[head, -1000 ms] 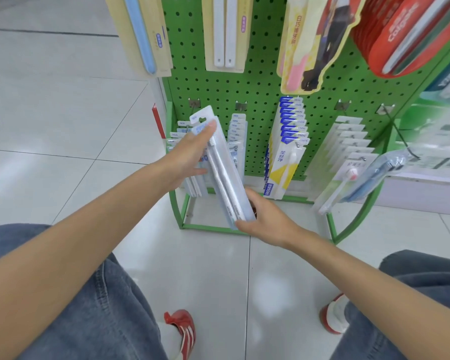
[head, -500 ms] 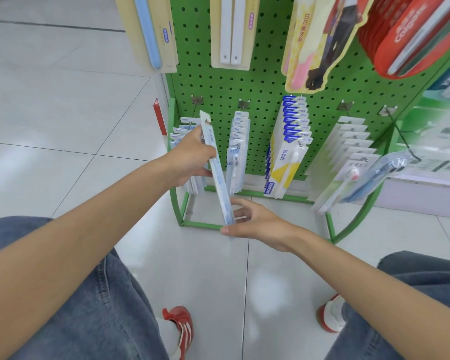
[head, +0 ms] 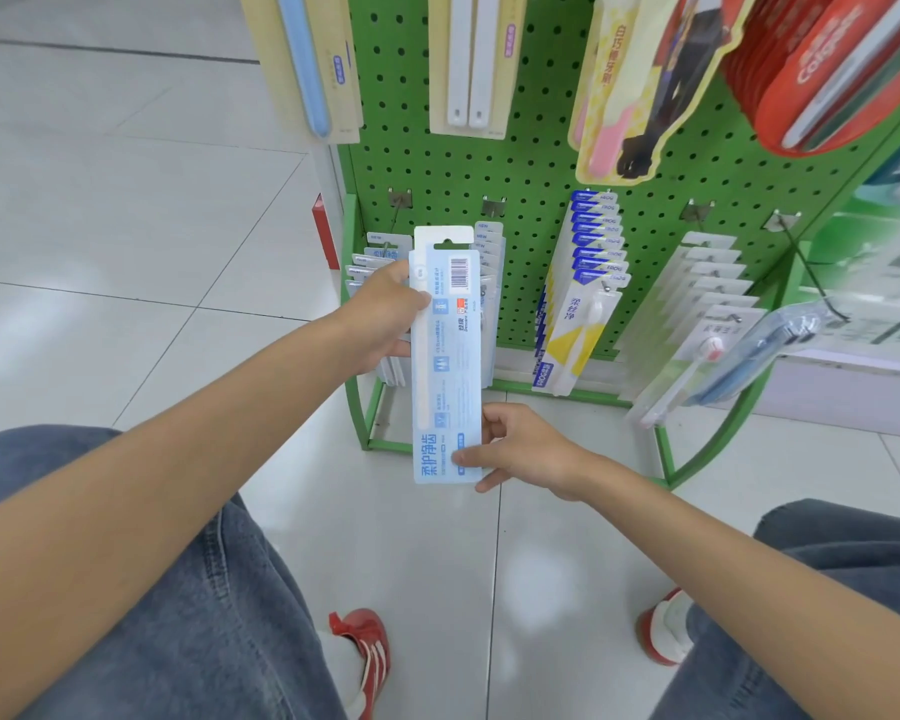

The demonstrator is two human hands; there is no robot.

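In front of the green rack (head: 536,163), the right hand (head: 528,449) pinches the bottom corner of the toothbrush pack (head: 445,356). This hand is farther from the rack. The pack stands straight up and down before the rack's low row, back side showing. The left hand (head: 380,319) grips its upper edge, closer to the rack. To hang it, the pack's top hole (head: 445,245) likely must go up and left to the rack's hook (head: 398,200).
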